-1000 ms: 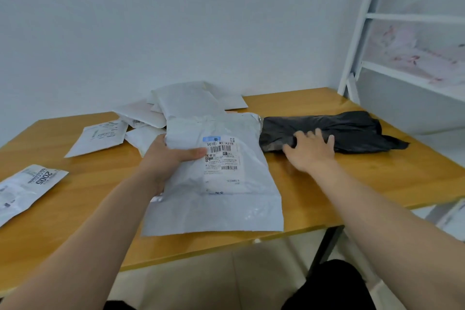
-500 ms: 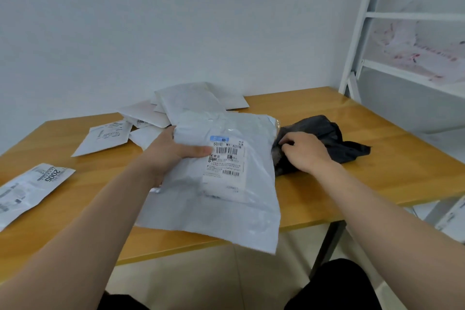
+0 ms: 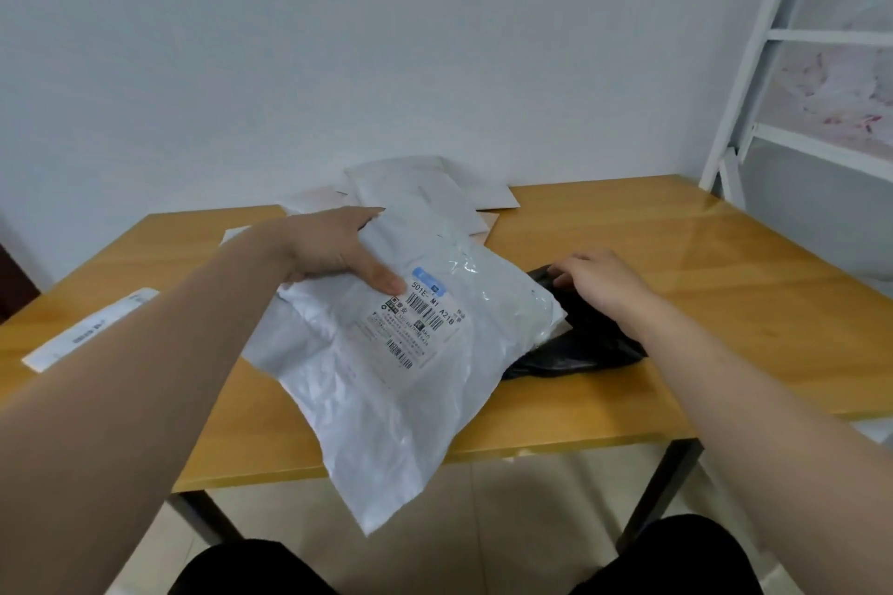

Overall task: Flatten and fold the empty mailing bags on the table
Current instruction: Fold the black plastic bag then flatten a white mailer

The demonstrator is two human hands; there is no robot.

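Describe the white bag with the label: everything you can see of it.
The white bag looks like thin, crinkled glossy plastic, with a printed shipping label bearing barcodes. The left hand grips its upper edge, thumb on the label. It is tilted, its lower corner hanging past the table edge, its right side overlapping the black bag.

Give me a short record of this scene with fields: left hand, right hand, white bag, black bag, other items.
left hand: grips white bag, thumb on label
right hand: rests on black bag
white bag: lifted, tilted, corner past the table edge
black bag: crumpled on table, partly under white bag
other items: pile of white mailers at back
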